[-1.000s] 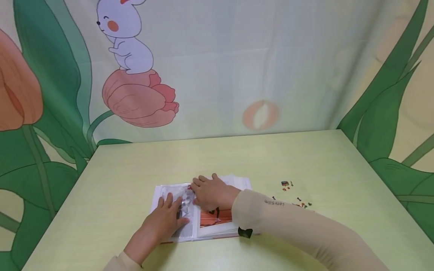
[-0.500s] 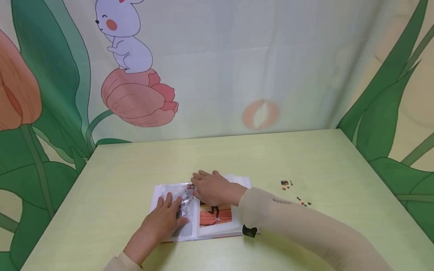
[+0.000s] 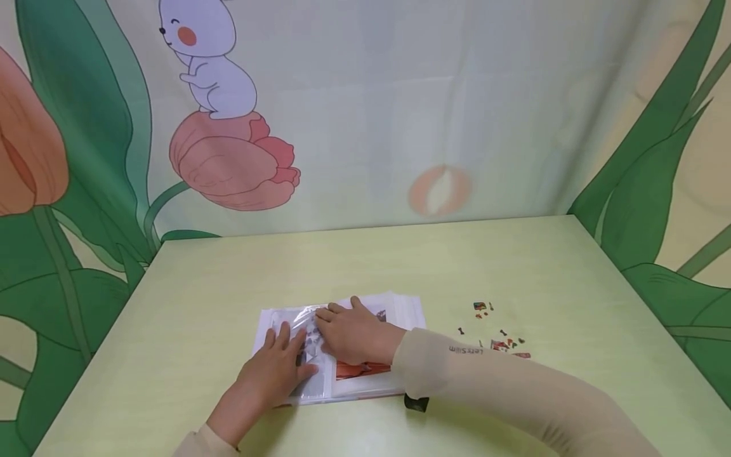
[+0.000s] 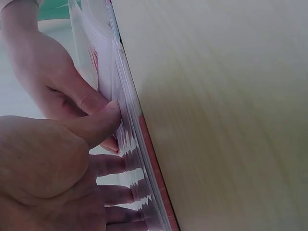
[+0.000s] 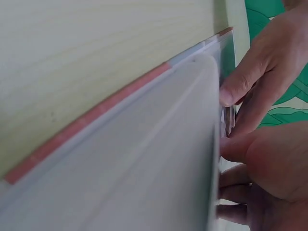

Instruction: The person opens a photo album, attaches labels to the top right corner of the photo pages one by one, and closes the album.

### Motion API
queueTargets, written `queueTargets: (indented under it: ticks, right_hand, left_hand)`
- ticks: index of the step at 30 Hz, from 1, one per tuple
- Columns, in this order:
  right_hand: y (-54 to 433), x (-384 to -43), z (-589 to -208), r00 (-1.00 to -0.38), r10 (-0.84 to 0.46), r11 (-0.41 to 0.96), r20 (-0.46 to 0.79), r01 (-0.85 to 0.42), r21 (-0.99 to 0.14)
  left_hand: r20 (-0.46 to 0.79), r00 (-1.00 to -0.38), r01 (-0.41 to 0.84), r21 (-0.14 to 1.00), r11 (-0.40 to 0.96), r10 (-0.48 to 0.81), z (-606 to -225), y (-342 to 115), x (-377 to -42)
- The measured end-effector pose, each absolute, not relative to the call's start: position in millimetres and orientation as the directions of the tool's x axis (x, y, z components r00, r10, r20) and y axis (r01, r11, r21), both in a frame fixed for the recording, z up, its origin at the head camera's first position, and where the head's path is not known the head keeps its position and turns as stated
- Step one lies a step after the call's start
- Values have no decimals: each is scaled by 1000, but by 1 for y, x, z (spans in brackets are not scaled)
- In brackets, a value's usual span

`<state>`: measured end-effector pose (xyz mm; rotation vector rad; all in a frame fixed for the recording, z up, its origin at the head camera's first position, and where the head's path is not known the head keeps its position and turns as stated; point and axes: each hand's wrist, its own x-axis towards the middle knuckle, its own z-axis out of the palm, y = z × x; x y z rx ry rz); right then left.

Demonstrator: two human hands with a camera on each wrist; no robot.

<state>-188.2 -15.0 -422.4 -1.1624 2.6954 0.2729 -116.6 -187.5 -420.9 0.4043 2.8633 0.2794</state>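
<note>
A photo album (image 3: 407, 308) lies open on the table, its pages in clear plastic sleeves. My left hand (image 3: 274, 365) rests on the left page with fingers spread, and the left wrist view shows its thumb (image 4: 108, 120) and fingertips on the plastic. Beside it, my right hand (image 3: 356, 333) presses on the pages near the spine, fingers extended. Under that hand a photo with a red-orange ground (image 3: 365, 370) is partly hidden. Grey pieces (image 3: 311, 339) show through the left sleeve between the hands. The right wrist view shows the right hand (image 5: 274, 178) at the page surface.
Small colourful cutouts (image 3: 480, 306) lie on the table right of the album. More of them (image 3: 500, 346) sit close to the right sleeve, which may hide some. A curtain (image 3: 365, 127) printed with a rabbit and flowers hangs behind the table (image 3: 200, 273).
My right hand moved slightly up, then back down and left toward the spine, covering the photo more again. The small red-and-black patch by its fingers is now hidden. My left hand has stayed put.
</note>
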Motion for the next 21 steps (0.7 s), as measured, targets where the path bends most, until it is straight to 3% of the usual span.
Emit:
queueTargets:
  ticks: [15, 21]
  right_hand:
    - [-15, -209, -429, -722, -632, 716, -282, -683, 145]
    - [-13, -210, -426, -720, -642, 734, -263, -677, 59]
  left_hand:
    - [-226, -933, 238, 196, 951, 280, -421, -187, -118]
    - [-234, -932, 235, 189, 953, 277, -421, -187, -118]
